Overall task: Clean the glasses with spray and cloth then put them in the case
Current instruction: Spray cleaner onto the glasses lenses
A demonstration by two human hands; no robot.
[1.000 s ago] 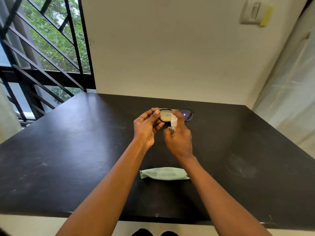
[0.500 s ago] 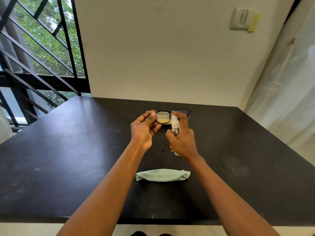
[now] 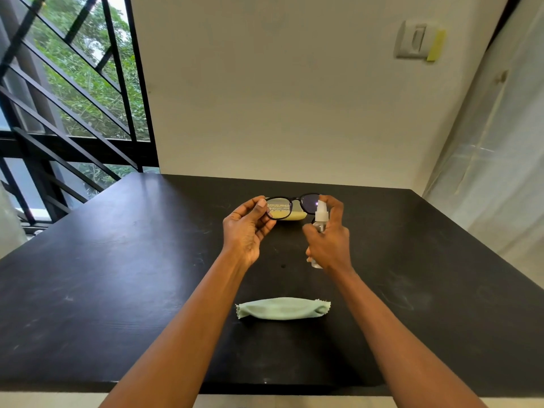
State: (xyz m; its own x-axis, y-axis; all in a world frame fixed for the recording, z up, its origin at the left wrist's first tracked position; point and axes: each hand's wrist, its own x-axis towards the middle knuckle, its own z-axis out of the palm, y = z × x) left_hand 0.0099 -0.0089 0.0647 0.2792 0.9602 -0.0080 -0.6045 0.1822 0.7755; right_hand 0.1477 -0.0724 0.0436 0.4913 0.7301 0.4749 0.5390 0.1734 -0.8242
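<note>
A black table (image 3: 103,275) fills the lower field; its matte top carries pale scuffs and smears, most visibly to the right of the right arm, and a small dark spot lies between the two wrists. Above the table, the left hand (image 3: 245,231) pinches the left end of the black-framed glasses (image 3: 291,206) between curled thumb and fingers, holding the frame clear of the surface with the lenses facing the person. The right hand (image 3: 329,240) is wrapped round a small clear spray bottle (image 3: 319,219), forefinger on top of the white nozzle, which stands just beside the right lens. A pale yellow object (image 3: 290,215), partly hidden behind the left lens, rests on the table just beyond the hands; whether it is the case cannot be told. A pale green cloth (image 3: 282,308), loosely rolled with pinked ends, lies on the table between the forearms, nearer the person than both hands and apart from them. Behind the table rises a plain cream wall (image 3: 279,98) bearing a switch plate (image 3: 412,39) with a yellow tag, high and right of the hands. Left of the left arm, a window (image 3: 73,83) with black diagonal bars shows green foliage. Right of the right arm hangs a translucent curtain (image 3: 494,157).
</note>
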